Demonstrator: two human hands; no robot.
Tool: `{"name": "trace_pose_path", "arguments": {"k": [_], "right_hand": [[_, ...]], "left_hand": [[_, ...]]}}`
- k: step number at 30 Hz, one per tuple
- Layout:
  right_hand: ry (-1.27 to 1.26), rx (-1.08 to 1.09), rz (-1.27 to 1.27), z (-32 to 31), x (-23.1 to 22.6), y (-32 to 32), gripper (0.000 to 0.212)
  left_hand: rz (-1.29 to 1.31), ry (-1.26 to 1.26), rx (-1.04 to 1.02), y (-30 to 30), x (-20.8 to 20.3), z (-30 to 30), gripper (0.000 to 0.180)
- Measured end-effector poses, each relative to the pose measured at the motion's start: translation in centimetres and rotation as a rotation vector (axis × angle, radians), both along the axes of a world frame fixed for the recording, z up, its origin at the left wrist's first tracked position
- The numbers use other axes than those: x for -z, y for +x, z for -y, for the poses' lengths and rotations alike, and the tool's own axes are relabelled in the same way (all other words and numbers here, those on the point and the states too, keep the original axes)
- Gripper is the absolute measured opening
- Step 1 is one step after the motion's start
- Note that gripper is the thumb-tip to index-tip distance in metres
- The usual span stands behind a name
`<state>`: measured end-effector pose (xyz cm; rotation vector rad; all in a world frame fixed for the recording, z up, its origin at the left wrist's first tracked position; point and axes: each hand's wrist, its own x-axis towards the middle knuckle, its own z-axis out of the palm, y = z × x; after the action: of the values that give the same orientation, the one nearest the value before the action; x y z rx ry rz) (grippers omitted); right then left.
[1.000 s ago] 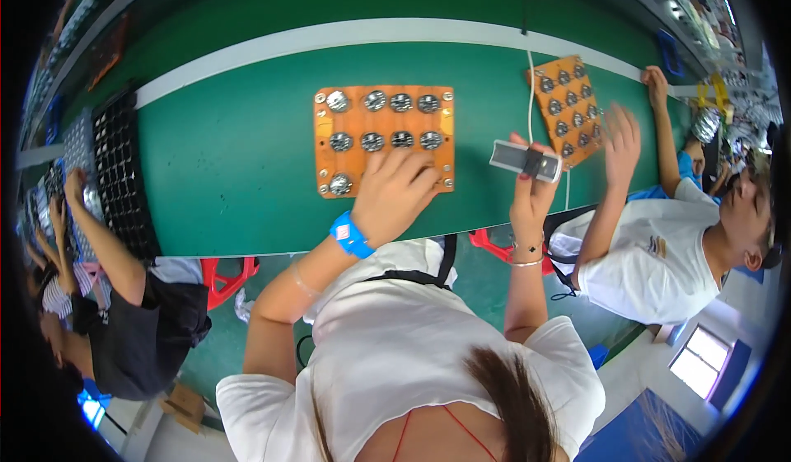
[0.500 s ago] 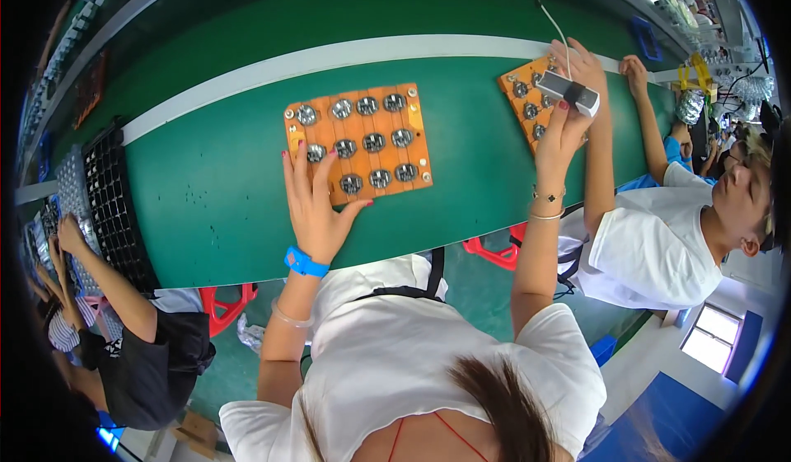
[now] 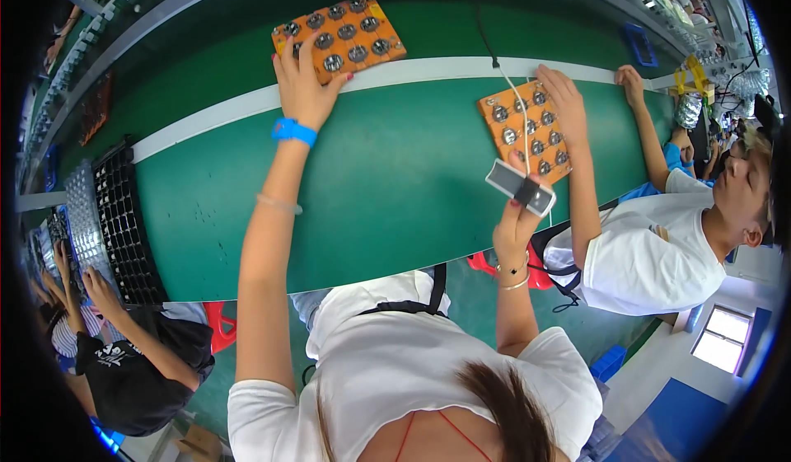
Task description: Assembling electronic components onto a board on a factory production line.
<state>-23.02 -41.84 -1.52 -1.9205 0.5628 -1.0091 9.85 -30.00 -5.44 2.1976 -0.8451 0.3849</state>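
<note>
My left hand [image 3: 309, 87] reaches across the bench, its fingers spread over the near left part of an orange board [image 3: 354, 54]. This board carries rows of round, shiny metal parts and lies on the dark green strip past the white rail. Fingers and thumb touch it, and they cover some of the round parts. Closer to me, my right hand [image 3: 517, 229] is closed on a small white and grey handheld device [image 3: 521, 187] with a black band. A pale cable runs up from the device, across a second orange board [image 3: 498, 103] of the same kind.
A co-worker's hand [image 3: 564, 103] rests at the second board's right side. Along the left stands a black grid tray [image 3: 128, 223], near another person in black. A white rail [image 3: 428, 70] divides the green bench top [image 3: 395, 182] from the dark green strip.
The first board has gone from the bench top to beyond the white rail, with my left hand on it. My right hand and the device have come nearer and left, off the second board.
</note>
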Motion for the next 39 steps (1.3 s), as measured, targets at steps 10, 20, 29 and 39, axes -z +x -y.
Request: {"name": "trace_pose_path", "arguments": {"k": [10,20,29,39], "right_hand": [[0.088,-0.035,0.138,-3.3,-0.1,-1.6,0.035],[0.033,0.226,0.146,-0.9,0.1,-3.4,0.037],[0.018,0.304,-0.115,8.7,3.0,-5.3,0.036],[0.269,-0.317,-0.202,-1.1,2.6,-1.8,0.028]], "left_hand": [[-0.177,0.007,0.598,-6.8,0.0,6.8,0.029],[-0.182,0.011,0.691,-13.3,1.4,13.7,0.013],[-0.139,-0.05,0.54,-14.2,-0.4,7.0,0.007],[-0.435,-0.024,0.558,-3.4,-1.4,-1.6,0.011]]}}
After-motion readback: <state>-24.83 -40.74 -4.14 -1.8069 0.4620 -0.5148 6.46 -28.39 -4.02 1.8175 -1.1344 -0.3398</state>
